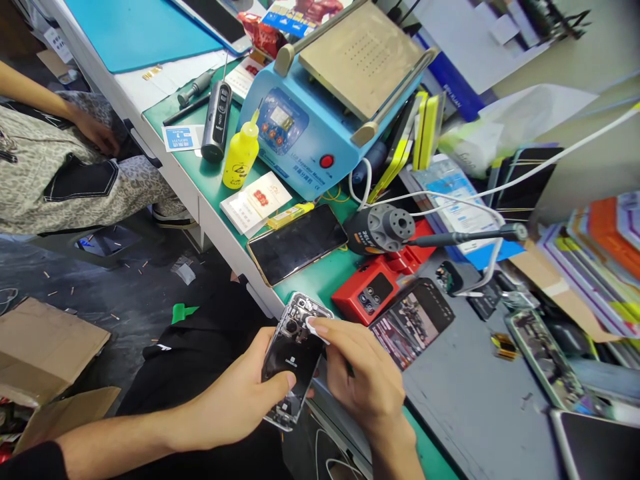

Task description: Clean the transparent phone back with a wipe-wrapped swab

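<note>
My left hand [235, 393] is wrapped round an opened smartphone [295, 350], its thumb lying across the black battery area. The back cover is off, so the camera and metal parts show at the top end. My right hand [367, 373] pinches a small white piece [311, 326], like a wipe or tissue, against the phone's upper right corner. Some fingers of both hands are hidden behind the phone. Just beyond, a dark-screened phone [300, 243] lies on the green mat, next to a red device [365, 290] with buttons.
A blue LCD separator machine [295, 127] stands at the back, with a yellow bottle [241, 155] and a black electric tool [217, 123] before it. A screwdriver holder [383, 228] and a lit phone [414, 320] are to the right. Another person's hand [97, 130] rests at left.
</note>
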A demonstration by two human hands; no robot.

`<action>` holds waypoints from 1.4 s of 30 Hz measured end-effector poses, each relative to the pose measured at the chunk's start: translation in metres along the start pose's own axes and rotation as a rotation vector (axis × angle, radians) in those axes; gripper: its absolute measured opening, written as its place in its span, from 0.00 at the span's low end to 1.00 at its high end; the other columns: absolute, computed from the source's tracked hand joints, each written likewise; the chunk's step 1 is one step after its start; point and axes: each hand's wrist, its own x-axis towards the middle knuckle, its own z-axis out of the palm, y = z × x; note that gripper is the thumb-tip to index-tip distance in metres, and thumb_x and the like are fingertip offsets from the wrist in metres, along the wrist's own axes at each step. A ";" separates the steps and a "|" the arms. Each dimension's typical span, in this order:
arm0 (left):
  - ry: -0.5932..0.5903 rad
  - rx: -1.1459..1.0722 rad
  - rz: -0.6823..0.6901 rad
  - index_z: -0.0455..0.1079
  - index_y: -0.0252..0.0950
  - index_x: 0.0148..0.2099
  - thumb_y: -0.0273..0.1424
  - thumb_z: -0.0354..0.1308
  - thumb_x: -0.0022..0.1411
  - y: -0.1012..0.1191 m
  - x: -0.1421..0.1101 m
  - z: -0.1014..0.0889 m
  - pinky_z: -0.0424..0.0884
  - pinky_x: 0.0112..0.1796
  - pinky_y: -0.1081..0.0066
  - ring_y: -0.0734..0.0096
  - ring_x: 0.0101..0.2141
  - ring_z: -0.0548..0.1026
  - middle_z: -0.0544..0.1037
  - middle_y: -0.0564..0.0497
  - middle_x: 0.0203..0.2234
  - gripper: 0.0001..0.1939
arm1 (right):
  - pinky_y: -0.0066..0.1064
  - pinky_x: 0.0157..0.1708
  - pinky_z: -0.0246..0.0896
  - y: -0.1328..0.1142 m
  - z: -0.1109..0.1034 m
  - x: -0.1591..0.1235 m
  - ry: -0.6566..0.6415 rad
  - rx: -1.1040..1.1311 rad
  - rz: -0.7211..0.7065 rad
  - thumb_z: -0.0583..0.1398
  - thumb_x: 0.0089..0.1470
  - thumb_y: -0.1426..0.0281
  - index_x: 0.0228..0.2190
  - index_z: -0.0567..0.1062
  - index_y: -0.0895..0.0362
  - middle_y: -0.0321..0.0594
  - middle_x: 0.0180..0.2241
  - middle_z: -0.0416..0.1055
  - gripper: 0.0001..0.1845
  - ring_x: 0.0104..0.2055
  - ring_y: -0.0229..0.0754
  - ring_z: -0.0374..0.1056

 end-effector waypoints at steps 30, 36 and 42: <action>0.013 0.063 -0.009 0.63 0.37 0.66 0.34 0.60 0.76 0.000 -0.001 -0.003 0.75 0.58 0.61 0.64 0.54 0.78 0.78 0.46 0.57 0.21 | 0.44 0.45 0.79 -0.001 0.000 0.000 0.012 0.010 0.026 0.58 0.66 0.94 0.59 0.75 0.67 0.54 0.50 0.80 0.25 0.51 0.51 0.79; 0.031 0.068 -0.020 0.63 0.38 0.66 0.34 0.59 0.76 0.001 -0.002 -0.001 0.77 0.58 0.61 0.62 0.58 0.78 0.77 0.45 0.60 0.21 | 0.46 0.44 0.81 0.001 0.000 -0.001 0.009 0.013 0.029 0.58 0.66 0.94 0.60 0.75 0.66 0.55 0.50 0.80 0.25 0.51 0.52 0.79; -0.017 -0.044 -0.075 0.63 0.40 0.66 0.41 0.62 0.76 0.000 -0.001 -0.003 0.80 0.55 0.56 0.57 0.55 0.83 0.80 0.42 0.59 0.23 | 0.41 0.37 0.80 -0.001 -0.009 0.001 0.437 0.181 0.206 0.62 0.61 0.94 0.56 0.79 0.60 0.46 0.43 0.82 0.28 0.41 0.50 0.81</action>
